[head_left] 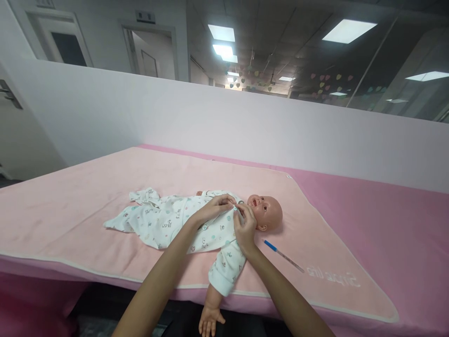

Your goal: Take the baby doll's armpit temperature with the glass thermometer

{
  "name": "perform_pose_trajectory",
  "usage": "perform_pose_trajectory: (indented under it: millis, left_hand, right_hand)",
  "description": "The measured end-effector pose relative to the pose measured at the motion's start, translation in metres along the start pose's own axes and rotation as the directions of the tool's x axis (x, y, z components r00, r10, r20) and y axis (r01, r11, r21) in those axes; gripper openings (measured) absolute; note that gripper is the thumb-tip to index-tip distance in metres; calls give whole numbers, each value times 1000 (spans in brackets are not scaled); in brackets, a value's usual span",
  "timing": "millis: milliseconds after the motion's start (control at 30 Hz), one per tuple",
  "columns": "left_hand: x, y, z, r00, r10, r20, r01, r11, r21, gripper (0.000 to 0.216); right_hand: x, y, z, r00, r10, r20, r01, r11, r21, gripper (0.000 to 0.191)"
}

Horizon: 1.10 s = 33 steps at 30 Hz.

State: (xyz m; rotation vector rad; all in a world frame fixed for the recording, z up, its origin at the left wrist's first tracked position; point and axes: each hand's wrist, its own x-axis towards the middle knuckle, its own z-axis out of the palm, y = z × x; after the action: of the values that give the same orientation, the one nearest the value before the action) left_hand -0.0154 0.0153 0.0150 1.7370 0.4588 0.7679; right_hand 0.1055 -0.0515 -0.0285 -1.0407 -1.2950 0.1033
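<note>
A baby doll [271, 215] lies on its back, head to the right, dressed in a white printed baby shirt [213, 234] and matching pants [154, 227]. My left hand [219, 206] is closed in a pinch on the shirt front near the neck. Close beside it, the fingers of my right hand [246, 227] also pinch the fabric there, around a small light button [235, 208]. Another button [204, 228] shows lower on the chest. The doll's near arm [212, 309] hangs over the table's front edge. My fingers partly hide the collar.
A pen with a blue cap [270, 245] lies on the peach mat [87, 187], right of the doll. Beneath is a pink cover [403, 220] on the table. A low white wall [245, 121] with glass above it stands behind.
</note>
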Motion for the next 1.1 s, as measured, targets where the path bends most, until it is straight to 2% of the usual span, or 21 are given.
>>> perform_pose_trajectory:
  millis: [367, 600, 867, 1100]
  left_hand:
    - [0, 0, 0, 1000, -21, 10, 21, 999, -30, 19]
    - [0, -2, 0, 998, -56, 1, 56, 998, -30, 22]
    - [2, -3, 2, 999, -20, -44, 20, 1000, 10, 23]
    - [2, -5, 2, 998, -10, -60, 13, 999, 46, 25]
  right_hand:
    - [4, -1, 0, 1000, 3, 30, -3, 1000, -22, 9]
    - [5, 3, 2, 999, -21, 47, 26, 995, -100, 8]
    - [4, 2, 1, 998, -54, 44, 57, 995, -79, 8]
    - [1, 1, 1, 1000, -6, -3, 6, 1000, 3, 7]
